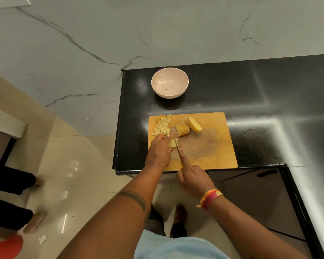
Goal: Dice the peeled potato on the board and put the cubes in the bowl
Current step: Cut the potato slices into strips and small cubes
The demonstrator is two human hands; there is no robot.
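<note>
The left hand (pixel 158 152) pins a potato piece (pixel 172 143) to the board (pixel 209 152), grip curled over it. The right hand (pixel 192 176) grasps the knife (pixel 177 144), forefinger along its spine. Cubes (pixel 163 127) lie beyond the left grip; the bowl (pixel 169 82) sits farther back on the surface (pixel 260 90).

A cutting board (pixel 209 154) lies on the counter (pixel 269 94) at its near edge. Behind the board stands a bowl (pixel 169 82), apart from it. On the board's far left corner sits a heap of cubes (pixel 163 126); right of them lie a row of slices (pixel 183 130) and, touching it further right, a potato half (pixel 195 124). At the near left, the left hand (pixel 159 153) rests on a potato piece (pixel 172 143), with the knife (pixel 177 144) just right of it, under the right hand (pixel 192 175).
</note>
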